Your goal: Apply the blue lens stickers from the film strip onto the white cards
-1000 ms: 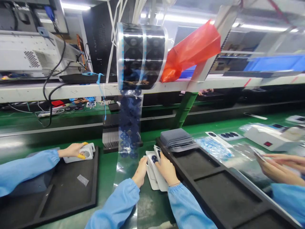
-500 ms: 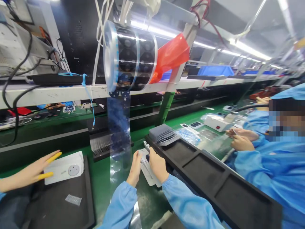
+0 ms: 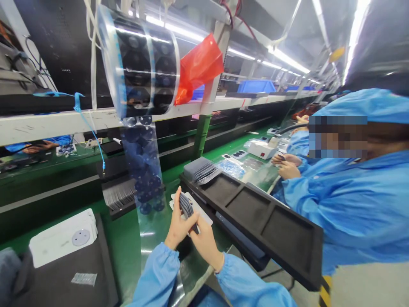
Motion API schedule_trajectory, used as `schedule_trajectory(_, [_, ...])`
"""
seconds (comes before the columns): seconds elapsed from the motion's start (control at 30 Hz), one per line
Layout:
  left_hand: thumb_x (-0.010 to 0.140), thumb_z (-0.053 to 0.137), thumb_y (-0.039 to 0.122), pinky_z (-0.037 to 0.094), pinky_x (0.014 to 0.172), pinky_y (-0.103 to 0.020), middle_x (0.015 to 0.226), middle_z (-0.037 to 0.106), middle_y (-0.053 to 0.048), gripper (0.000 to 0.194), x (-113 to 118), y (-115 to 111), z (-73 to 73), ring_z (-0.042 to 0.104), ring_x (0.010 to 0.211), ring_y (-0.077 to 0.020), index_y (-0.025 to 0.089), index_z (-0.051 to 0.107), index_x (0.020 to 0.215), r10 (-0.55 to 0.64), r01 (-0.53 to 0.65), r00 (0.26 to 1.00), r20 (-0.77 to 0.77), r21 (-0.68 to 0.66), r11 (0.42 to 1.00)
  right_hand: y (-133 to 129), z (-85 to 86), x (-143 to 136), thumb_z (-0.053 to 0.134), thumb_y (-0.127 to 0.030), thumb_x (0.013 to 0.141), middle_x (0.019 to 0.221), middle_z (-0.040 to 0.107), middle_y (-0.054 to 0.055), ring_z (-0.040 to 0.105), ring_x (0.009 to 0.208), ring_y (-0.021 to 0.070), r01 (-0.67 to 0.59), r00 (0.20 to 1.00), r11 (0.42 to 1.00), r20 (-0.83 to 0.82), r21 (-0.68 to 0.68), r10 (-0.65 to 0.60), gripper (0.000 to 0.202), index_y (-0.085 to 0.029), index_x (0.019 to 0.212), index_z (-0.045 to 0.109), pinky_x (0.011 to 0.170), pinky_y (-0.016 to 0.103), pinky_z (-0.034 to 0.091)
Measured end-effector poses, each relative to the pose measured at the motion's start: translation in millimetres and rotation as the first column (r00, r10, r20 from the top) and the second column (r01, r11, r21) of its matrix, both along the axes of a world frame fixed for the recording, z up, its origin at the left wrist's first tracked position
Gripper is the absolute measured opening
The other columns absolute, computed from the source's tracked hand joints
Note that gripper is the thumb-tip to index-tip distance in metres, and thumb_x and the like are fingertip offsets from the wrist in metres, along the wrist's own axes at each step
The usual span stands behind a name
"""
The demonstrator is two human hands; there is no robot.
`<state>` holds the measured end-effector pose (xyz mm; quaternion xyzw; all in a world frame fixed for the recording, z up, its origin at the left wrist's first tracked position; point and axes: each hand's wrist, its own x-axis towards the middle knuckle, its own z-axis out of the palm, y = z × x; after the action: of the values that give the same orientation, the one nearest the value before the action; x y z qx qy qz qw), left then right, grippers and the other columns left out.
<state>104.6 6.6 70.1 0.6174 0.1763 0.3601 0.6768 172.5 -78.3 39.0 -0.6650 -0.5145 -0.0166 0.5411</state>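
Both my hands meet over the green bench, closed around a small stack of grey plates (image 3: 186,206). My left hand (image 3: 177,221) grips it from the left, with a finger along its upper end. From the right, my right hand (image 3: 204,238) presses on its lower end. White flat pieces (image 3: 201,209) lie just behind and right of the stack, partly hidden by it. A black compartment tray (image 3: 249,209) stands to the right, with a fan of grey plates (image 3: 200,169) at its far end.
A roll of dark film (image 3: 143,68) hangs ahead, its clear strip (image 3: 143,170) reaching down left of my hands. White plates (image 3: 64,238) rest on a black tray (image 3: 64,285) at left. A person in blue (image 3: 361,204) works at right.
My hands now hold grey plates; before, they were at the white pieces and a small dark part. A hand with yellow finger covers has left the left side. The view has swung right.
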Motion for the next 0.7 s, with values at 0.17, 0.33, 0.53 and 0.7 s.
schedule_trajectory(0.17, [0.065,0.077,0.028,0.035,0.110,-0.049,0.131,0.052,-0.009,0.082,-7,-11,-25.4,0.051,0.123,-0.0301,0.026,0.040,0.138,-0.165,0.216,0.974,-0.157,0.405,0.888,-30,-43.6,-10,0.049,-0.013,0.083,0.140,0.049,0.013,0.048,0.129,0.0284,0.061,0.987,0.996,-0.151,0.068,-0.050,0.061,-0.019,0.142,0.039,0.107,0.049,0.043])
schedule_trajectory(0.33, [0.059,0.080,0.029,0.041,0.106,-0.048,0.127,0.053,-0.011,0.084,-6,-26,-42.6,0.055,0.117,-0.0295,0.022,0.039,0.131,-0.180,0.243,0.968,-0.176,0.477,0.844,-44,-64.3,-9,0.060,-0.022,0.079,0.142,0.043,0.016,0.045,0.131,0.0304,0.056,0.964,0.998,-0.263,0.026,-0.048,0.070,-0.018,0.143,0.033,0.108,0.050,0.040])
schedule_trajectory(0.53, [0.063,0.076,0.029,0.040,0.105,-0.050,0.125,0.054,-0.011,0.076,-7,-25,-49.5,0.055,0.117,-0.0315,0.024,0.040,0.129,-0.096,0.163,0.982,-0.162,0.479,0.862,-55,-45.7,-2,0.068,-0.023,0.074,0.142,0.043,0.020,0.048,0.128,0.0344,0.102,0.991,0.984,0.100,-0.146,-0.087,0.087,-0.018,0.148,0.024,0.102,0.050,0.046])
schedule_trajectory(0.7, [0.074,0.072,0.033,0.045,0.099,-0.047,0.125,0.056,-0.011,0.104,-20,-27,-9.6,0.061,0.108,-0.0274,0.031,0.000,0.150,-0.173,0.218,0.959,-0.225,0.194,0.957,-104,38.5,21,0.071,-0.039,0.076,0.144,0.041,0.025,0.053,0.121,0.0370,0.171,0.765,0.955,0.643,-0.242,0.026,0.084,-0.009,0.145,0.034,0.087,0.042,0.055])
